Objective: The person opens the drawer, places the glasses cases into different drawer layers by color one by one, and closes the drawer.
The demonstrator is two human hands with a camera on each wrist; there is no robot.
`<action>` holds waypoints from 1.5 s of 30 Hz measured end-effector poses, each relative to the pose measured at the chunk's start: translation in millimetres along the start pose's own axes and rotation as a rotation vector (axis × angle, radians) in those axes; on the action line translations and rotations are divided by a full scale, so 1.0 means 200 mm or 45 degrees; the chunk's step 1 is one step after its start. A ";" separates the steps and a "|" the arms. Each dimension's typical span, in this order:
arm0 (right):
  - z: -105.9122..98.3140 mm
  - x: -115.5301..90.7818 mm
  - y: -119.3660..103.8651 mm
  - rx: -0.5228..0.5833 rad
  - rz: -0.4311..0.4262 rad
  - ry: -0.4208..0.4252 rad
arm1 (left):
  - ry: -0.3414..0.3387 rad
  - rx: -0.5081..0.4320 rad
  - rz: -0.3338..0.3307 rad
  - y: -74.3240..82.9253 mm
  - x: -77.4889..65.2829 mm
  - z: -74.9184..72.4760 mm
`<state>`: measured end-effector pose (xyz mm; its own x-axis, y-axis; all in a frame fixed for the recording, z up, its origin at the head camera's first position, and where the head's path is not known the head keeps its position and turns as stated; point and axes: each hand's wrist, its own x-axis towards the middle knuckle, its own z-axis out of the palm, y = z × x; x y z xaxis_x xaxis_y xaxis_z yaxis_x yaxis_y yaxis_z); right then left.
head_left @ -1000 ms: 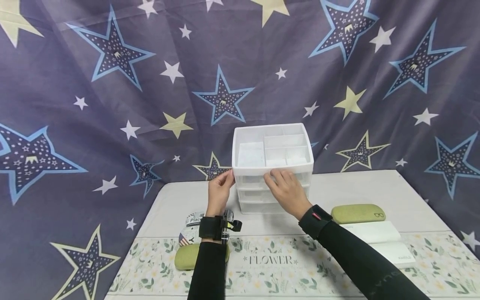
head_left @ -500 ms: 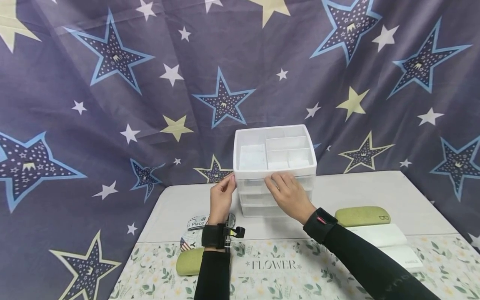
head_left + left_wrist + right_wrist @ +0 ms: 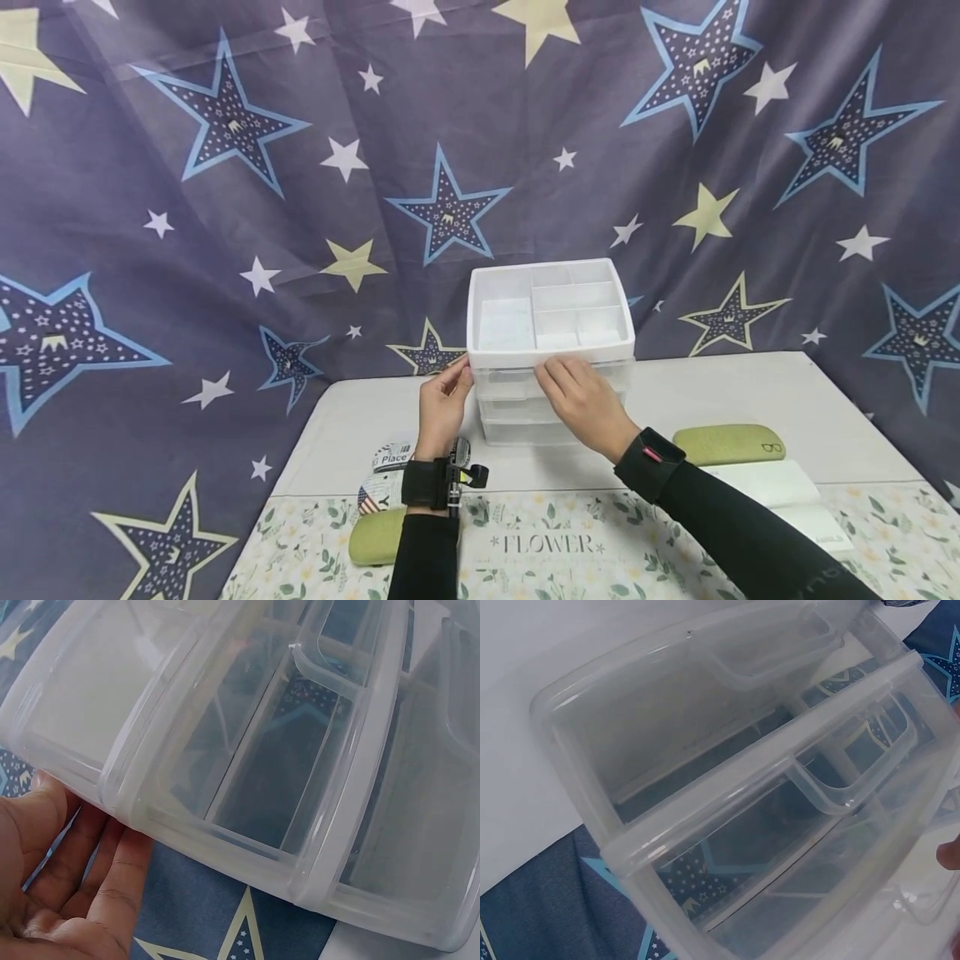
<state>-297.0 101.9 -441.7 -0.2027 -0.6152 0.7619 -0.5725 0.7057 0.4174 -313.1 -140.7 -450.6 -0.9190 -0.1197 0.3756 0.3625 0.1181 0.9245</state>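
A white plastic organizer (image 3: 510, 354) with a divided open top and three translucent drawers stands at the back middle of the table. My left hand (image 3: 442, 404) touches its front left corner with relaxed fingers; the left wrist view shows the open palm (image 3: 67, 885) just beside the unit's wall (image 3: 300, 750). My right hand (image 3: 581, 398) lies with its fingers on the front of the top drawer (image 3: 506, 383). Whether they hook the handle does not show. In the right wrist view the drawers (image 3: 727, 787) fill the frame and one fingertip (image 3: 950, 855) shows at the right edge.
A green glasses case (image 3: 727, 443) and white boxes (image 3: 765, 483) lie at the right. Another green case (image 3: 375, 525) and a printed case (image 3: 390, 458) lie at the left, by my left wrist. A floral runner (image 3: 547, 546) covers the grey table's (image 3: 750, 392) front. A star-printed curtain hangs behind.
Both hands keep the same places on the organizer. The head view has shifted, so everything sits a little lower in the frame. No drawer has visibly moved.
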 end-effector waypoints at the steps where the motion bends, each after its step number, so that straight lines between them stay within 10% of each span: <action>1: 0.00 0.00 0.00 0.006 -0.002 0.003 | 0.001 -0.003 -0.001 -0.02 0.01 0.00; 5: 0.00 -0.01 0.01 0.011 -0.017 0.011 | 0.013 -0.005 0.005 -0.12 0.04 0.00; 45: -0.13 -0.02 -0.09 0.077 0.008 -0.003 | 0.032 0.045 0.004 -0.13 0.04 0.00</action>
<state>-264.1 100.6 -439.3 -0.2080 -0.6115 0.7634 -0.6183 0.6870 0.3818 -330.2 -144.3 -471.8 -0.9136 -0.1438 0.3803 0.3591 0.1534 0.9206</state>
